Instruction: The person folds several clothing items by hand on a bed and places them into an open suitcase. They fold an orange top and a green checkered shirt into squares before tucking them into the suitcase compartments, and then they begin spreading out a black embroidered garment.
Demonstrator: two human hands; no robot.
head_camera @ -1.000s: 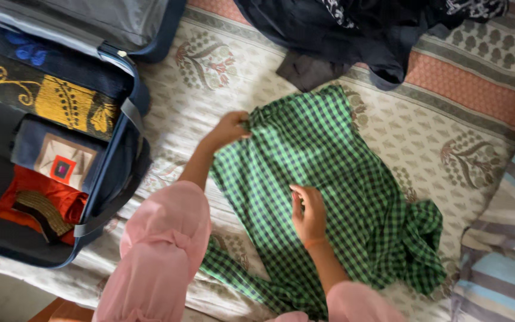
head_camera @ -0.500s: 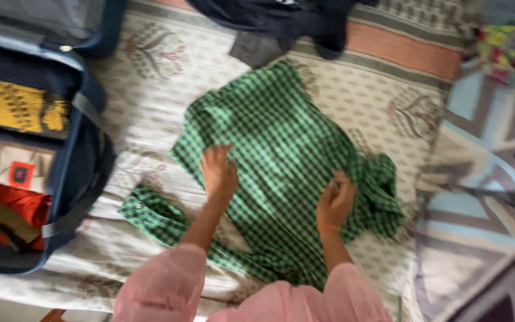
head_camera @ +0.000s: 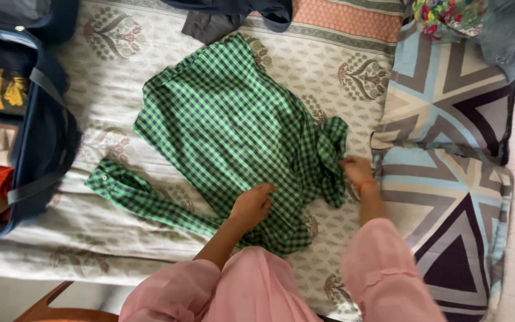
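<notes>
Lying flat on the bed [head_camera: 90, 107], spread over a cream printed bedsheet: green checked shirt [head_camera: 227, 125], the landmark for everything else. Pressing down on the shirt's lower hem: left hand [head_camera: 251, 206], fingers curled loosely together on the cloth, not clearly pinching it. Touching the shirt's bunched right sleeve [head_camera: 332, 161] at its outer edge: right hand [head_camera: 356, 170], fingers together against the fabric; clamped or merely resting, cannot tell. Stretched out from the shirt's lower left corner, flat on the sheet: other sleeve [head_camera: 138, 200], cuff pointing away toward the left. Well to the left of the shirt: open dark blue suitcase [head_camera: 49, 149], holding folded clothes in yellow, navy and orange-red. Just above the shirt's top edge, touching or nearly so: dark garments [head_camera: 222, 18] in a heap. Right of the shirt, just beyond the bunched sleeve: pillows [head_camera: 448, 179] in a blue, grey and purple geometric print. Above those, at the top right corner: bright floral cloth [head_camera: 448, 15]. Below the shirt, nearest the camera: pink sleeves [head_camera: 257, 292] covering both arms.
</notes>
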